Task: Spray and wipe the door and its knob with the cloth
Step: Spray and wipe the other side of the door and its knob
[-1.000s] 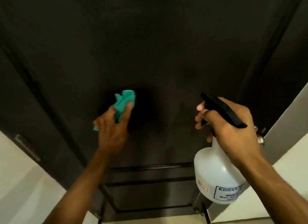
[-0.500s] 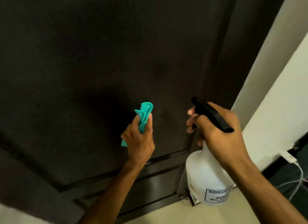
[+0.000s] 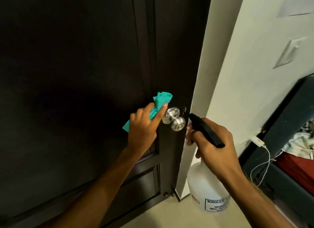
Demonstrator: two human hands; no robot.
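Dark, faintly glossy wood-look door (image 3: 76, 75) carries a brushed, shiny metal knob (image 3: 177, 123); at nine o'clock of it, soft teal cloth (image 3: 161, 101); at five o'clock, a translucent white plastic spray bottle (image 3: 202, 188) with matt black head.

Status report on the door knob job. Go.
Left hand grips teal cloth beside the knob. Right hand holds spray bottle, nozzle toward knob. Nothing in the way.

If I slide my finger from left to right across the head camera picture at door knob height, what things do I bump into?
Dark door → green cloth → silver knob → black sprayer head → white wall → white charger cable.
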